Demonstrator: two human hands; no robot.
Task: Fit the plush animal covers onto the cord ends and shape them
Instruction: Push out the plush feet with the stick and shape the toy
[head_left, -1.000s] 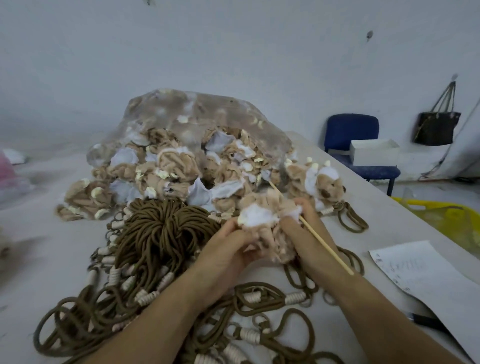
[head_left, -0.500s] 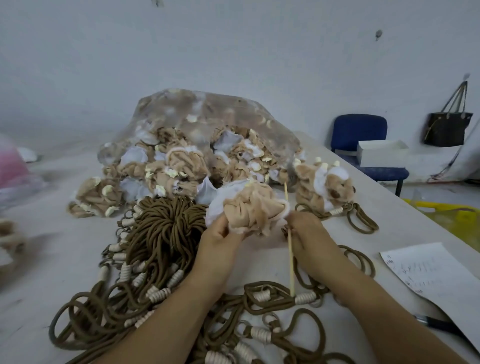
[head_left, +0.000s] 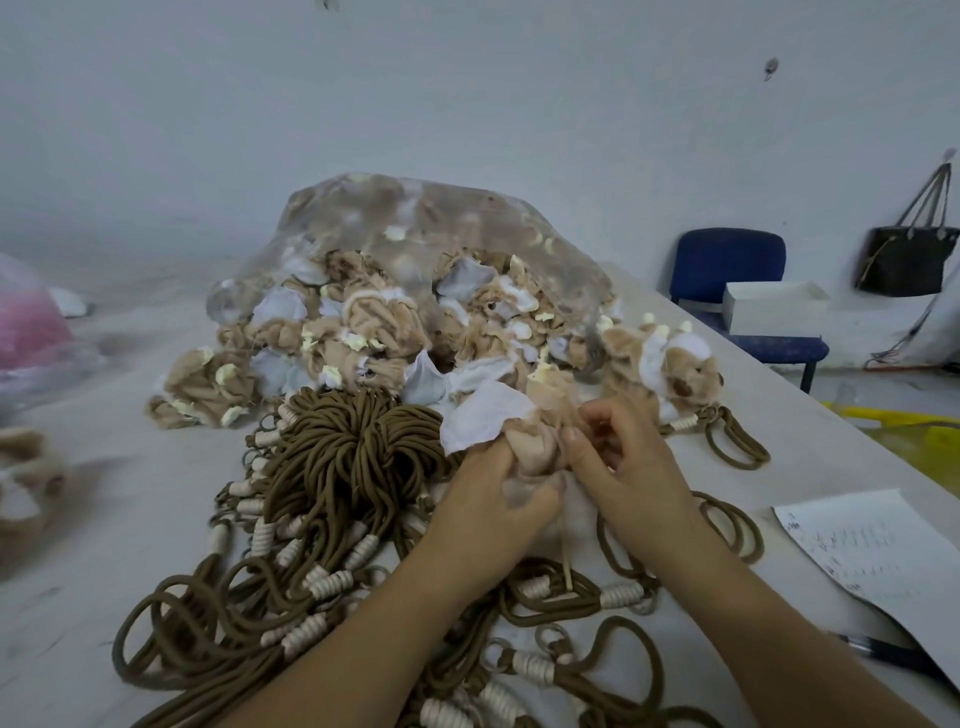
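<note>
The person's two hands meet over the middle of the table (head_left: 104, 519), close together and both working on one plush cover (head_left: 535, 447). The left hand (head_left: 493, 499) wraps the tan fabric from below, with fingers and thumb curled round it. The right hand (head_left: 628, 467) is curled at the cover's right side, and its fingertips pinch the bunched fabric near the top. The cover is turned so that a white lining flap (head_left: 483, 415) sticks out to the upper left. A thin wooden stick (head_left: 567, 566) points down out of the gap between the hands; which hand holds it cannot be told.

Under and to the left of the hands lies a thick bundle of brown cords (head_left: 343, 457) with cream-wrapped ends, its loops spilling toward the near edge. Behind it a clear plastic bag (head_left: 415, 234) lies open, with a heap of unfitted covers (head_left: 363, 332) tumbling from it. A finished plush animal (head_left: 670, 364) sits near the right edge, on its cord loop (head_left: 727, 441). A written sheet of paper (head_left: 872, 545) lies at the right edge, partly over a pen (head_left: 883, 649). Beyond the table stands a blue chair (head_left: 737, 260) bearing a white box (head_left: 774, 306), and a dark handbag (head_left: 909, 260) hangs on the wall.
</note>
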